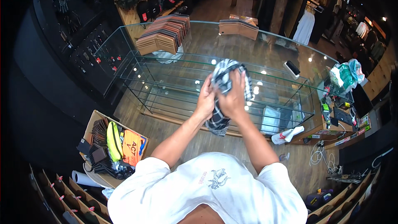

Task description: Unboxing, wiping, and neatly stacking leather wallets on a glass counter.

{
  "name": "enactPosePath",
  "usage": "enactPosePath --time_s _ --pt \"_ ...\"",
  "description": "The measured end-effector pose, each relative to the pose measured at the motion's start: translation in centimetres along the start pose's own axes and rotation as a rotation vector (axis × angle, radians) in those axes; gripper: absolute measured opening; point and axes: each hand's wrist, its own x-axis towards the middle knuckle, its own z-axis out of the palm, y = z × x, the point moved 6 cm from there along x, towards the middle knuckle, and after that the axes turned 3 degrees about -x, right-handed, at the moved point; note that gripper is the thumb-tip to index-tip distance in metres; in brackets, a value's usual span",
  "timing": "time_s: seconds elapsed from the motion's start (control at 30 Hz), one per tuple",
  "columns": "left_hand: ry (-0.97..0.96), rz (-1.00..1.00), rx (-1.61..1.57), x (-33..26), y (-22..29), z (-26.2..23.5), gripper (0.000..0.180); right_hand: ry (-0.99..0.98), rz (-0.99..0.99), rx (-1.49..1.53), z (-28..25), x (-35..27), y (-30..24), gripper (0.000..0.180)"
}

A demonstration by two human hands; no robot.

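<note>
A black-and-white checked cloth (228,69) is bunched up in front of me, above the glass display case (199,58). My left hand (206,101) grips its left side with the fingers curled in. Over its front lies my right hand (233,97), fingers pressed into the folds and slightly blurred. A darker end of the cloth hangs below my hands. Whether the folds wrap anything else is hidden.
Brown and dark wallets (166,33) stand in a row on the case's far left; another open wallet (238,29) stands farther right. A black brush (291,69) lies on the glass. A packed box (93,126) sits at lower left, loose white cables (321,157) at right.
</note>
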Motion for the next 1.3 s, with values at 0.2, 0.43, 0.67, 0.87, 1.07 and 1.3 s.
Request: enactPosePath --time_s 0.2,0.43,0.67,0.87,1.07,1.3 --pt "-0.12 -0.095 -0.303 0.7 2.1 1.5 0.048 -0.072 0.461 0.507 -0.6 1.0 7.5 0.058" --pt "-0.223 -0.382 -0.322 1.4 1.0 0.4 0.057 -0.032 0.532 0.191 -4.4 0.0 6.2 0.04" --pt "-0.052 -0.194 0.087 2.0 0.2 -0.9 0.047 -0.44 0.665 0.025 -4.0 -1.0 8.9 0.076" --pt "-0.012 -0.337 -0.223 1.7 -0.7 -1.7 0.043 -0.091 0.727 -0.123 -9.5 1.3 10.4 0.073" --pt "0.002 -0.325 -0.24 1.7 -2.2 0.0 0.043 -0.253 0.435 1.115 -0.6 -2.0 3.0 0.082" --pt "0.021 0.091 0.115 0.8 0.8 -0.4 0.041 -0.184 0.449 0.875 -1.3 -1.1 2.7 0.046"
